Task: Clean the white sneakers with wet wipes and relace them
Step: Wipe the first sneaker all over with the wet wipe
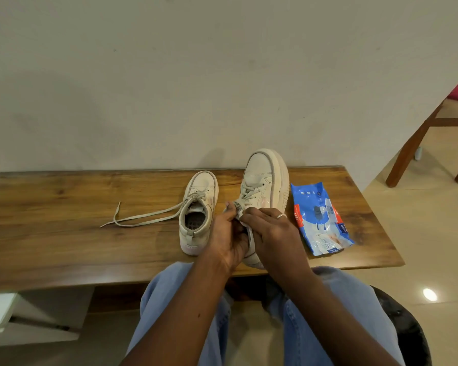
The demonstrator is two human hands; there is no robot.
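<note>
Two white sneakers are on a wooden bench (64, 202). The left sneaker (198, 207) stands flat, its loose lace (143, 217) trailing to the left across the wood. The right sneaker (265, 180) is tilted up with its toe raised toward the wall and its heel near the bench's front edge. My left hand (228, 233) pinches something pale at the top of this sneaker's lacing; whether it is a lace end or the tongue is unclear. My right hand (270, 231), wearing a ring, grips the sneaker's collar from the right side. A blue wet wipes pack (320, 217) lies right of it.
A plain wall stands directly behind the bench. A wooden chair (421, 136) stands on the tiled floor at the right. My knees in blue jeans (328, 313) are below the bench's front edge. A white shelf-like object (0, 310) sits low left.
</note>
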